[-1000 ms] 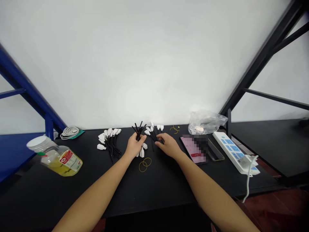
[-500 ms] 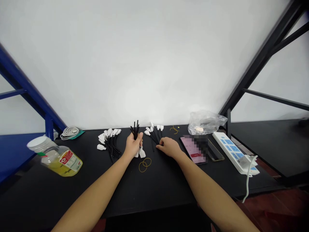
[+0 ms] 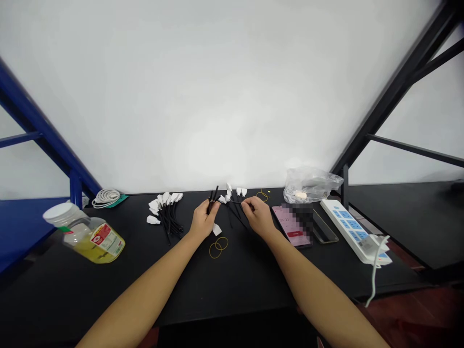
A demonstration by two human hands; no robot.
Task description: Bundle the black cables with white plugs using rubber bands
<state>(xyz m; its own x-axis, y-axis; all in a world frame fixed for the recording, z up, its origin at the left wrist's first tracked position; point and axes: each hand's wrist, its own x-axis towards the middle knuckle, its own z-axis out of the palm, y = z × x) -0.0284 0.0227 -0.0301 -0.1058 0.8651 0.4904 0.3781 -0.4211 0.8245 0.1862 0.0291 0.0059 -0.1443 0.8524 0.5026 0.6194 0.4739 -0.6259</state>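
My left hand is closed around several short black cables. Their black tips stick up above the fist, and a white end piece shows below it. Thumb and fingers of my right hand pinch one black cable, which stretches level toward the left hand. Between the hands lie a few loose cables with white ends pointing at the wall. A bigger pile of such cables rests left of my left hand. Nearer to me, two thin rubber bands overlap on the table.
More rubber bands lie near the wall. On the right are a lit phone, a second dark phone, a clear plastic bag and a white power strip. A plastic jar and coiled white cable stand left.
My right hand has risen off the loose cables and now has one cable, drawn toward my left hand. The left hand's bundle has tilted to the right.
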